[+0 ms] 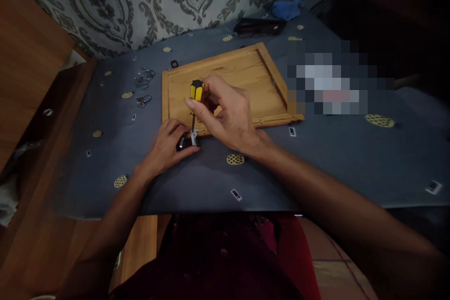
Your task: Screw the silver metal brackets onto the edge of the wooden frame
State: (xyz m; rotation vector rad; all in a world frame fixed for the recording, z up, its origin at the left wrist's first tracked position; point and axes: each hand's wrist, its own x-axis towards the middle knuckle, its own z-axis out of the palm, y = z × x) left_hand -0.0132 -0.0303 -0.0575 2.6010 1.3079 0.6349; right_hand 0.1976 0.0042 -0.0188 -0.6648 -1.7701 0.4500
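Observation:
My right hand (228, 108) is closed on the yellow-and-black handle of a screwdriver (197, 91), held upright over the near left corner of a framed wooden panel (228, 72). The screwdriver's tip meets a small metal hinge (193, 137) at the panel's near edge. My left hand (167, 143) lies low beside that hinge, thumb and fingers curled around it against the panel edge. A dark part with a shiny curve sits between the left thumb and fingers. Whether a screw is under the tip is too small to tell.
Left of the panel lie a small heap of screws (143, 101) and some metal pieces (144, 78). A dark clasp-like piece (174, 63) touches the panel's far edge. Behind are a black case (259, 27) and a blue cloth (287, 9). A pixelated patch covers something at right.

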